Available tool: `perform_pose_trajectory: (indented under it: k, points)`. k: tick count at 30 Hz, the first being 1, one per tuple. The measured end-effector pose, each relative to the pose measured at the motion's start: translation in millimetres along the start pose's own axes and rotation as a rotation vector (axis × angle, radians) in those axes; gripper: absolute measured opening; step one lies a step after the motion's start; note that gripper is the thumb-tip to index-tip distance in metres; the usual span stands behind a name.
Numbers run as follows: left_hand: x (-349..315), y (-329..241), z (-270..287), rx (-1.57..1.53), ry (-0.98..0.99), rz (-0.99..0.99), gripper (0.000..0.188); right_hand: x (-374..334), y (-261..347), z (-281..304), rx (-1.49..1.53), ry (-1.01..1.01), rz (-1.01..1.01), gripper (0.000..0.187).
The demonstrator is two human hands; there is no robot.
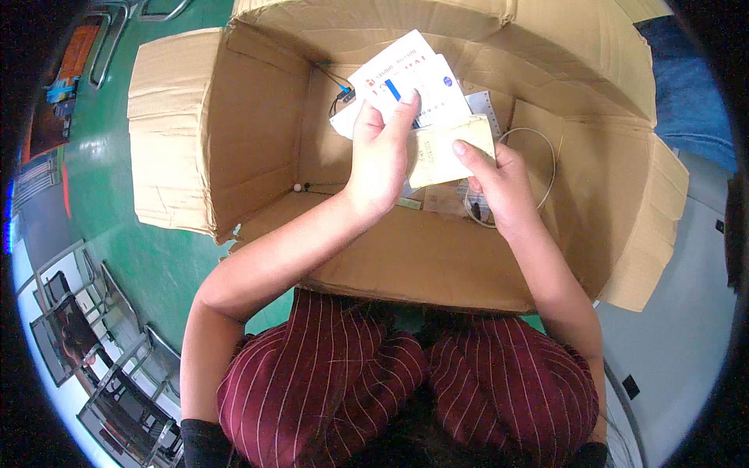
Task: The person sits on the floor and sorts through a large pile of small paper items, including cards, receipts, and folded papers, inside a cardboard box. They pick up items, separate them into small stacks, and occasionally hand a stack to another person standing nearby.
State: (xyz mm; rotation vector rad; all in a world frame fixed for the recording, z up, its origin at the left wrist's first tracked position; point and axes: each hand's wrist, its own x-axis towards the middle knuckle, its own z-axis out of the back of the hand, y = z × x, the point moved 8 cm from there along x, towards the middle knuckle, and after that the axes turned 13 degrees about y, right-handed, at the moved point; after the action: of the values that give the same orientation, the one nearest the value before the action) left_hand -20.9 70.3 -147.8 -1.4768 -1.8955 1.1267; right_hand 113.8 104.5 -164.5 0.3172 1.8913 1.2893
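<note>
My left hand [382,148] is closed on a fan of white printed cards [433,82], its thumb pressed on the front one, which bears a blue stripe. In my right hand [499,175] a pale yellow slip of paper [437,156] is pinched between thumb and fingers. The slip lies close beside the lower edge of the white cards; I cannot tell whether they touch. Both hands are over a large open cardboard box [374,257]. Beneath them, part of the box's contents is hidden by the hands and papers.
Inside the box are a looped white cable [555,160], a black cable with a blue plug [346,92] and some papers [452,199]. Box flaps [172,132] spread outward. Metal-framed chairs [70,327] stand at left on the green floor [156,265]. Blue denim [690,86] shows at far right.
</note>
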Motion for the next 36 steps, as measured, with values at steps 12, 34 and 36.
perform_pose_trajectory:
  k: [12, 34, 36]
  points:
    - [5, -5, 16, 0.031, 0.002, 0.091, 0.018, -13, 33, 28, -0.014, 0.066, 0.138, 0.025]
    - [-2, 14, -4, 0.166, 0.206, 0.217, 0.023, 0, 26, 18, 0.063, 0.144, 0.123, 0.029]
    - [-3, 14, -8, 0.165, 0.249, 0.217, 0.026, -1, 24, 20, 0.079, 0.184, 0.086, 0.03]
